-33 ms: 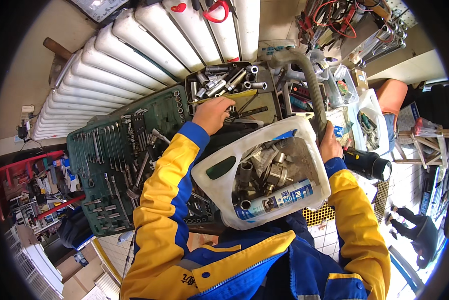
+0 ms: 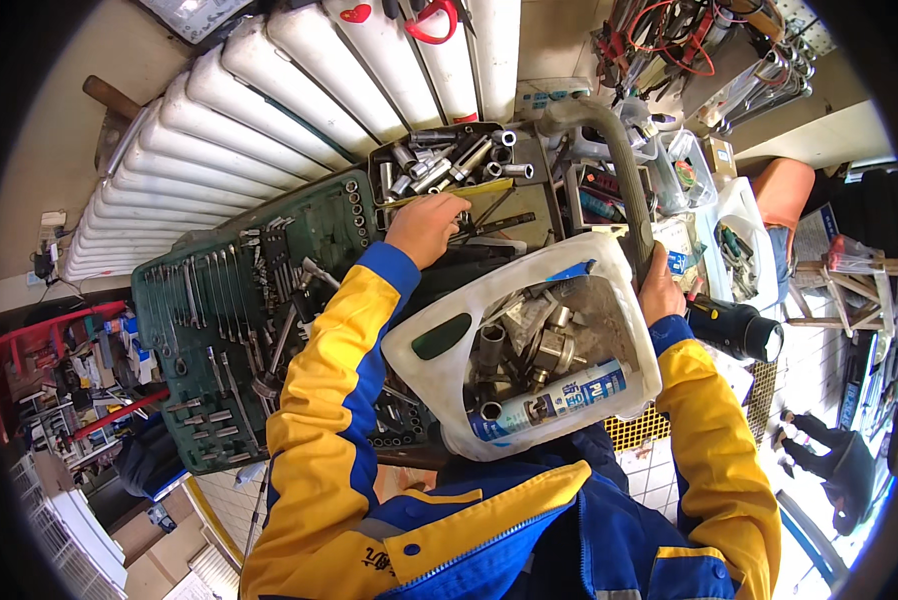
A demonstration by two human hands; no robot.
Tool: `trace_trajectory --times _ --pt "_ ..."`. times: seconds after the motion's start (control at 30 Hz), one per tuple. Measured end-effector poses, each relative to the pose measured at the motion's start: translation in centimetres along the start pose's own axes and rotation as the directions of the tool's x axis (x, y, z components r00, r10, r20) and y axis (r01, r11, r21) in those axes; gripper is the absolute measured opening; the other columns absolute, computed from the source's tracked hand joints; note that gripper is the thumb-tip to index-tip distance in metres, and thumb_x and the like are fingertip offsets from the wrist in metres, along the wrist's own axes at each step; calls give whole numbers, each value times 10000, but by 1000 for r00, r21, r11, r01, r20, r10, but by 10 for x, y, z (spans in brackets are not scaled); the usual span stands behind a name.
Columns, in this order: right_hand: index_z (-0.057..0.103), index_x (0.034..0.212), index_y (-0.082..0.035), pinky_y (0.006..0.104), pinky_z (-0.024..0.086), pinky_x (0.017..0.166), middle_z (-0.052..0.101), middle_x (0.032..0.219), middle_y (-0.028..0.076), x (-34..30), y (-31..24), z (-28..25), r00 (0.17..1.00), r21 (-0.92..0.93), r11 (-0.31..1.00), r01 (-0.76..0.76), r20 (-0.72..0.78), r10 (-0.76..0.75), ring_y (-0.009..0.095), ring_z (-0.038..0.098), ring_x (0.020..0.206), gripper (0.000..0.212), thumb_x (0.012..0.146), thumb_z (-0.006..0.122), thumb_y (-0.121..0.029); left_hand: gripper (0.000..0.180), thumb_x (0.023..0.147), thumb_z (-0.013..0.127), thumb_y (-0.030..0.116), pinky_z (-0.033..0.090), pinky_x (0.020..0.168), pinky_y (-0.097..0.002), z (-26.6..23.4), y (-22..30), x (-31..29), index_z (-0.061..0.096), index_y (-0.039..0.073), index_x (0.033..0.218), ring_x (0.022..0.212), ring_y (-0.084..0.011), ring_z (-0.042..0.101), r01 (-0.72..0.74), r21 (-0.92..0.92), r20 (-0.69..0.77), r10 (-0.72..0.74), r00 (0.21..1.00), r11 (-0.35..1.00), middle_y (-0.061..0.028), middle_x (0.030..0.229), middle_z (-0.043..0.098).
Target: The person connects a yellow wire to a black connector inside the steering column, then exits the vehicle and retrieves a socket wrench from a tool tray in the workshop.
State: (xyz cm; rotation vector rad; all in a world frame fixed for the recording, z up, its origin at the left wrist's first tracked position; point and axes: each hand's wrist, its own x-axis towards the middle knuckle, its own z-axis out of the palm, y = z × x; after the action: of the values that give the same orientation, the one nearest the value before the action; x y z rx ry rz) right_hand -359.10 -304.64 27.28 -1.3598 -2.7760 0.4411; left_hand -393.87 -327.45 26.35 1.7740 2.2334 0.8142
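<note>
My left hand (image 2: 426,230) reaches over the near edge of a metal tray of sockets (image 2: 434,170), its fingers curled down. Whatever lies under those fingertips is hidden. A white plastic container (image 2: 427,383) with an oval handle slot sits tilted in front of my body. Closed at its right rim is my right hand (image 2: 659,289), most of its fingers out of sight. Inside the container lie metal fittings (image 2: 554,352) and a blue-and-white spray can (image 2: 564,398). A thick ribbed grey hose (image 2: 624,170) curves down between the container's rim and my right hand.
To the left lies an open green tool case (image 2: 197,375) with wrenches and sockets. A white radiator (image 2: 269,90) stands behind. A black flashlight (image 2: 734,330) is beside my right forearm, and white bins (image 2: 744,250) stand farther right. A red-edged tool tray (image 2: 69,370) is at far left.
</note>
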Motion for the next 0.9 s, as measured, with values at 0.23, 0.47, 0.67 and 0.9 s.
trace_trajectory --times 0.23,0.47,0.67,0.9 --pt "306 1520 -33 536 574 744 692 1123 274 2 8 9 1000 -35 999 -4 11 4 454 705 816 778 866 695 -197 314 831 754 74 554 871 -408 8 -9 0 685 73 1138 1023 -336 663 0 98 -49 5 999 995 -108 1078 699" --pt "308 1520 -46 543 573 714 696 1085 266 2 13 16 995 -30 997 73 -69 -75 455 706 801 772 872 696 -209 131 920 736 2 580 766 -266 -64 35 -13 733 -20 1049 851 -109 718 333 -432 -176 -440 881 838 -78 962 758" --pt "315 1507 -84 559 571 740 693 1130 279 5 13 16 1000 -11 1000 -5 -13 5 483 704 868 741 881 688 -222 105 915 740 -9 521 711 -218 -104 106 -59 749 -12 1020 766 -55 653 285 -624 -256 -535 805 728 -24 877 745" --pt "388 1412 -78 545 577 757 706 1127 256 6 -1 5 1000 35 999 -16 -2 16 465 718 865 637 860 674 -217 110 879 757 -34 523 680 -263 -117 187 -92 736 -6 983 707 -126 657 330 -396 -262 -450 854 857 -79 849 726"
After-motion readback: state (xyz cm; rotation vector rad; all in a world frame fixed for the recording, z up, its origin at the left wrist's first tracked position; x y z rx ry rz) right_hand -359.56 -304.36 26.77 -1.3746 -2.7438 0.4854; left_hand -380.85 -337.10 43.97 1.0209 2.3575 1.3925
